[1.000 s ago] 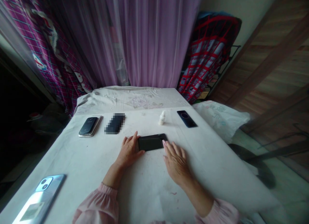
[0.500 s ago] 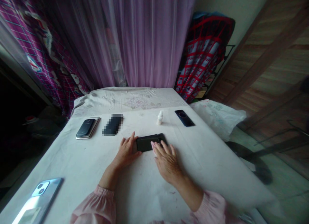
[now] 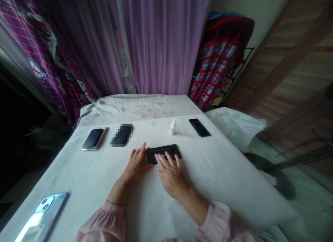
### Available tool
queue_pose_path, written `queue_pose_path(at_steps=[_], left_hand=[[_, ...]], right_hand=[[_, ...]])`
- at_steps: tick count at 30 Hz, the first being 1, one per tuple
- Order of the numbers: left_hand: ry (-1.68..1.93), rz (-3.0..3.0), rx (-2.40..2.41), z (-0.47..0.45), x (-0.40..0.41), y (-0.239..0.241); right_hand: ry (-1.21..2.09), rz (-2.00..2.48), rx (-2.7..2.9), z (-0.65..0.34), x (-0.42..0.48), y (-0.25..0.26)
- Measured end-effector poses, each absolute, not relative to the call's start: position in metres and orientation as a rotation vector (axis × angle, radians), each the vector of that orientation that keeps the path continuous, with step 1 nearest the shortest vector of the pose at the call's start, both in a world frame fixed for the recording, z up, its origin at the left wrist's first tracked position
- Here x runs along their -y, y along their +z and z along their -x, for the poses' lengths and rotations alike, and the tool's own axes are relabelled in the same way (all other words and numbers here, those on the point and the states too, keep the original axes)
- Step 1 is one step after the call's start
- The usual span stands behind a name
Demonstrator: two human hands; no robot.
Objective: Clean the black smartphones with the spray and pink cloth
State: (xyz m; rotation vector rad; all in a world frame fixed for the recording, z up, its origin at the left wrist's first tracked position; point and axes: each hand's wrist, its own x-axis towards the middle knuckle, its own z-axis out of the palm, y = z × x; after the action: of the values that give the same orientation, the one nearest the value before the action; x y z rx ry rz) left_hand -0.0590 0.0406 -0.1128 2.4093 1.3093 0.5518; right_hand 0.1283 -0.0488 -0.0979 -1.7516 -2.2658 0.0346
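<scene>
A black smartphone (image 3: 163, 150) lies flat on the white-covered table in front of me. My left hand (image 3: 136, 164) grips its left end, the thumb at the near edge and the fingers at the far one. On the screen rest the fingers of my right hand (image 3: 171, 172), pressing down a small pink piece, seemingly cloth (image 3: 156, 156). Most of that piece is hidden under the fingertips. Beyond the phone stands a small white bottle (image 3: 172, 128).
Another dark phone (image 3: 199, 127) lies at the right edge. At the left are stacked phones (image 3: 93, 138) and a blurred-out dark device (image 3: 122, 135). A silvery-blue phone (image 3: 43, 216) is near left. A plastic bag (image 3: 236, 125) hangs beyond the table's right side.
My right hand has slid left across the phone's screen with the pink cloth, uncovering more of the right end. My left hand keeps its hold on the phone.
</scene>
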Motion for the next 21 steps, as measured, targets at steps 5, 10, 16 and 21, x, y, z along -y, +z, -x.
queue_pose_path(at_steps=[5, 10, 16, 21], left_hand=[[0.542, -2.421, -1.29, 0.058, -0.04, -0.111], [0.528, -2.415, -1.295, 0.058, -0.041, -0.109], [0.51, -2.432, -1.309, 0.06, -0.042, -0.11], [0.569, -2.468, -1.321, 0.062, -0.046, -0.118]], right_hand=[[-0.028, 1.876, 2.126, -0.167, 0.05, -0.097], [-0.06, 1.811, 2.033, -0.198, 0.019, -0.094], [0.003, 1.641, 2.13, -0.197, -0.018, -0.105], [-0.005, 1.684, 2.126, -0.203, -0.009, -0.107]])
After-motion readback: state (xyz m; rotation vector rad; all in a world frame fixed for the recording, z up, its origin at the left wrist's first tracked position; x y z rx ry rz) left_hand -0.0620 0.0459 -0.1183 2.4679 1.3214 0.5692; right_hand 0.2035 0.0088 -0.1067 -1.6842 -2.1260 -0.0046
